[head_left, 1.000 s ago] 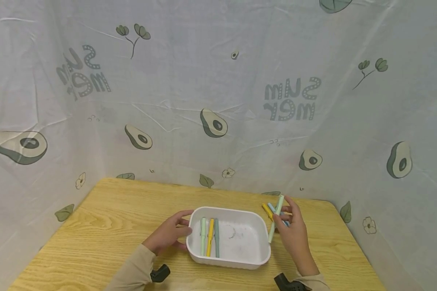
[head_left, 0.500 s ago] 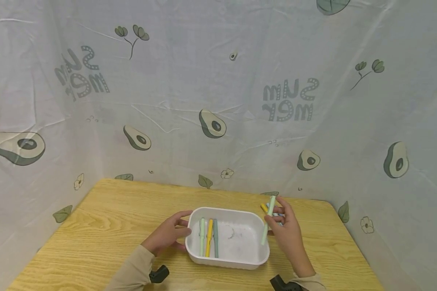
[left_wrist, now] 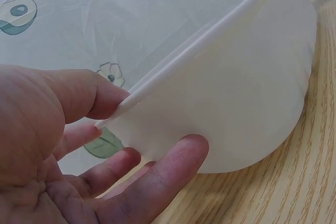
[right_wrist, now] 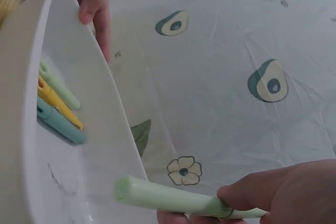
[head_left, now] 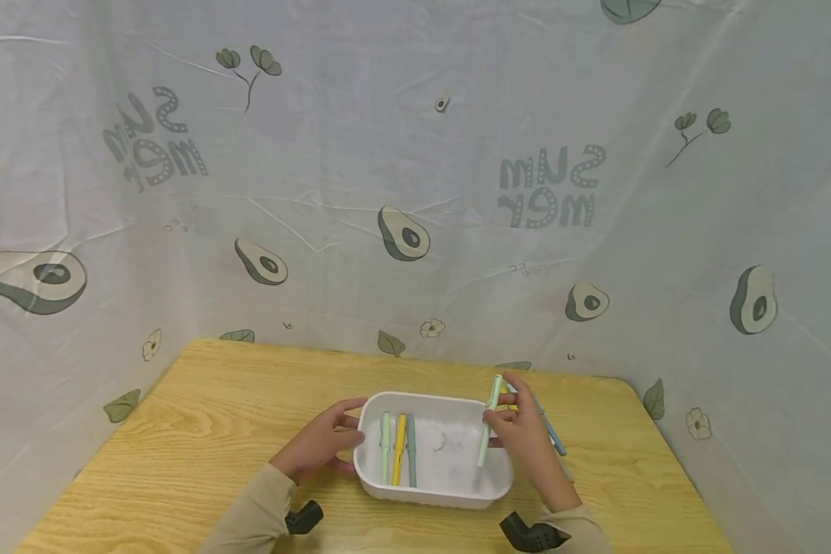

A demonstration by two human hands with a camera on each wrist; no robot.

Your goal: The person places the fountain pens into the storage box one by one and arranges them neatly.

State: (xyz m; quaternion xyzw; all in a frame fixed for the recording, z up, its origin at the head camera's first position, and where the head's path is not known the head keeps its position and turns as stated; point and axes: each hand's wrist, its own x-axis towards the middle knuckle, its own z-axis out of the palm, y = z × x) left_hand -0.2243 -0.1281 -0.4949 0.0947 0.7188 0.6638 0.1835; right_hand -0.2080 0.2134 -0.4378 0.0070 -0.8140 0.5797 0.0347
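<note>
A white rectangular plastic box stands on the table before me. Against its left side my left hand rests, thumb tip at the rim and another fingertip on the outer wall. My right hand pinches a pale green pen between thumb and fingers, tilted over the box's right part. That pen is apart from the box floor. Inside, at the left, a light green pen, a yellow pen and a teal pen lie side by side.
Beyond the right hand, loose pens lie on the table, among them a blue pen, partly hidden by that hand. The wooden table ends at a white curtain printed with avocados, which hangs behind and at both sides.
My right hand has carried the pale green pen leftward, from beside the box's right rim to over its inside. More of the loose pens now show behind it. The left hand stays put.
</note>
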